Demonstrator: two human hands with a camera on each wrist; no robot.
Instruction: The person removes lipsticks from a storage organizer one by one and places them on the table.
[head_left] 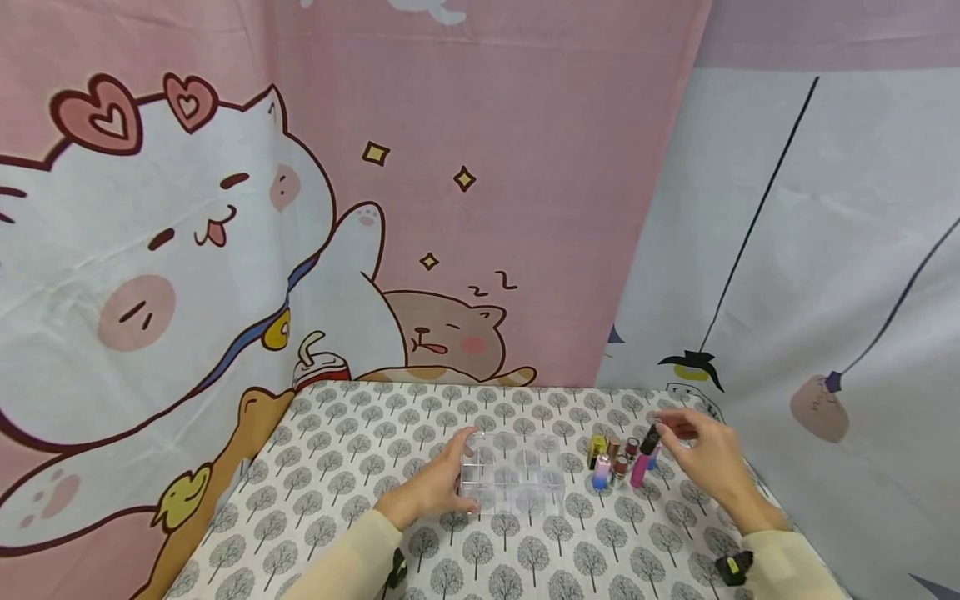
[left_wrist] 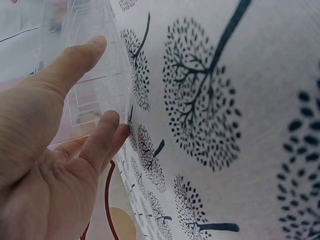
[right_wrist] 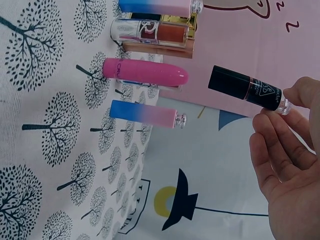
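My left hand [head_left: 433, 483] holds the left end of a clear plastic compartment box [head_left: 513, 476], its thumb near the front and its fingers toward the back. In the left wrist view the thumb and fingers spread across the box's end wall [left_wrist: 95, 95]. My right hand [head_left: 708, 457] pinches a small black lipstick tube [right_wrist: 244, 88] by its clear knobbed end, lifted off the table. Beneath it stand a bright pink tube [right_wrist: 145, 71] and a blue-to-pink lipstick [right_wrist: 145, 114], neither touched by the hand.
Left of the pink tube stand several more lip products, among them a yellow-and-black one [head_left: 597, 450], another blue-and-pink one [head_left: 602, 472] and a clear one with a dark red part [head_left: 619, 471]. A tree-print cloth [head_left: 360, 508] covers the table; cartoon curtains [head_left: 525, 208] hang behind it.
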